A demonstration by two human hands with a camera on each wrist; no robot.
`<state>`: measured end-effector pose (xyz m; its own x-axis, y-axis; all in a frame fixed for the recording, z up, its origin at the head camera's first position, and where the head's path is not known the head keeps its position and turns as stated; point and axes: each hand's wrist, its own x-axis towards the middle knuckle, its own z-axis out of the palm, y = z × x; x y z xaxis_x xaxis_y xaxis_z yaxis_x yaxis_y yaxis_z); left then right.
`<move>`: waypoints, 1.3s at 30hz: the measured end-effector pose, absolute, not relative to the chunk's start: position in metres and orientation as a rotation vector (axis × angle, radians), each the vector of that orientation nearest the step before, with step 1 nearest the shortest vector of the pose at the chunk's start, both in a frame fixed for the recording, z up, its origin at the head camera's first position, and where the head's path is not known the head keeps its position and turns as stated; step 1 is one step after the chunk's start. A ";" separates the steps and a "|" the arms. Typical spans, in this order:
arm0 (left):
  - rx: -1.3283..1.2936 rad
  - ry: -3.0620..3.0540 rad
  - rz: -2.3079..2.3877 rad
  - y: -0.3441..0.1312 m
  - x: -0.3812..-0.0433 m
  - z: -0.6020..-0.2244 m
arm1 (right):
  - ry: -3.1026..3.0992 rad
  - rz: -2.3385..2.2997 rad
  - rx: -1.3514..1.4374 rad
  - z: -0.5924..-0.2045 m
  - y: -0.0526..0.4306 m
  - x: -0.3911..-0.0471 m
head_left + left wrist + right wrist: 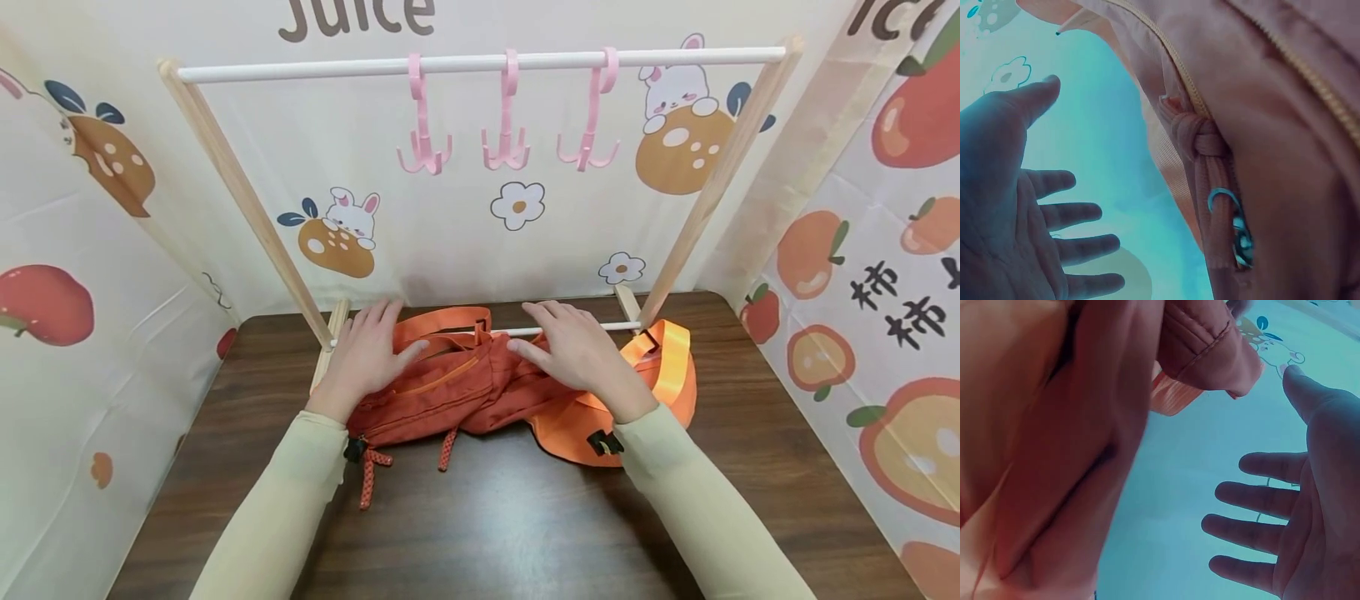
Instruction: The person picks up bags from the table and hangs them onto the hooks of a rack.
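Note:
A rust-red fabric bag lies on its side across the table, with orange webbing straps along its back. An orange panel and a black buckle show at its right end. Over the bag's left part, my left hand has its fingers extended and thumb spread. The left wrist view shows that hand beside a knotted zip pull, its palm holding nothing. My right hand is above the bag's right half, fingers straight. Nothing lies in its palm in the right wrist view, where bag fabric fills the left.
Behind the bag stands a wooden rack with a white top rail. Three pink hooks hang from it, each with several prongs. A lower white rod runs just behind the bag. Printed cloth walls enclose the dark wooden table.

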<state>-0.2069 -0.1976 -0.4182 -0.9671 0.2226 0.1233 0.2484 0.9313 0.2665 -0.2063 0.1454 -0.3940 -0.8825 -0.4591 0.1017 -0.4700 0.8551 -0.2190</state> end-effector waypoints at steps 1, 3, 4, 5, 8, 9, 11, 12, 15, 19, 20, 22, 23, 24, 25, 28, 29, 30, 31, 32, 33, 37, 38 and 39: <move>-0.364 -3.003 -0.433 -0.197 -0.210 -0.418 | -2.979 0.369 0.747 -0.393 0.144 -0.207; -0.367 -3.020 -0.438 -0.198 -0.215 -0.417 | -2.978 0.372 0.752 -0.391 0.142 -0.207; -0.370 -3.028 -0.445 -0.198 -0.218 -0.417 | -2.978 0.371 0.755 -0.390 0.141 -0.207; -0.374 -3.037 -0.448 -0.199 -0.220 -0.416 | -2.977 0.372 0.757 -0.389 0.140 -0.207; -0.379 -3.072 -0.472 -0.200 -0.228 -0.414 | -2.975 0.373 0.769 -0.388 0.138 -0.207; -0.375 -3.086 -0.485 -0.201 -0.230 -0.413 | -2.975 0.371 0.769 -0.387 0.137 -0.206; -0.372 -3.120 -0.510 -0.202 -0.235 -0.412 | -2.974 0.373 0.772 -0.387 0.137 -0.206; -0.368 -3.139 -0.527 -0.202 -0.237 -0.412 | -2.975 0.374 0.771 -0.387 0.136 -0.205; -0.379 -3.182 -0.572 -0.203 -0.245 -0.414 | -2.977 0.372 0.764 -0.388 0.136 -0.204; -0.416 -3.215 -0.593 -0.205 -0.255 -0.419 | -2.974 0.362 0.766 -0.388 0.135 -0.202; -0.424 -3.224 -0.590 -0.204 -0.257 -0.421 | -2.973 0.359 0.768 -0.388 0.134 -0.202; -0.437 -3.239 -0.591 -0.203 -0.262 -0.423 | -2.970 0.359 0.768 -0.388 0.134 -0.201; -0.446 -3.246 -0.585 -0.203 -0.264 -0.424 | -2.970 0.359 0.766 -0.388 0.134 -0.200; -0.463 -3.250 -0.577 -0.201 -0.266 -0.425 | -2.969 0.361 0.764 -0.388 0.134 -0.200; -0.471 -3.259 -0.562 -0.200 -0.268 -0.427 | -2.970 0.360 0.763 -0.388 0.134 -0.199; -0.482 -3.280 -0.516 -0.198 -0.273 -0.432 | -2.973 0.367 0.764 -0.389 0.134 -0.198; -0.476 -3.289 -0.504 -0.198 -0.274 -0.433 | -2.975 0.368 0.767 -0.389 0.133 -0.198; -0.470 -3.295 -0.496 -0.197 -0.275 -0.435 | -2.976 0.370 0.769 -0.389 0.133 -0.199; -0.457 -3.304 -0.490 -0.197 -0.276 -0.436 | -2.978 0.370 0.771 -0.389 0.133 -0.199; -0.455 -3.306 -0.485 -0.197 -0.276 -0.437 | -2.979 0.374 0.773 -0.389 0.132 -0.199; -0.447 -3.308 -0.489 -0.197 -0.277 -0.438 | -2.982 0.373 0.774 -0.389 0.132 -0.199; -0.439 -3.304 -0.505 -0.196 -0.276 -0.437 | -2.988 0.371 0.768 -0.390 0.131 -0.201; -0.435 -3.300 -0.517 -0.195 -0.275 -0.436 | -2.988 0.370 0.767 -0.389 0.131 -0.201; -0.425 -3.295 -0.529 -0.195 -0.274 -0.435 | -2.987 0.368 0.771 -0.389 0.130 -0.202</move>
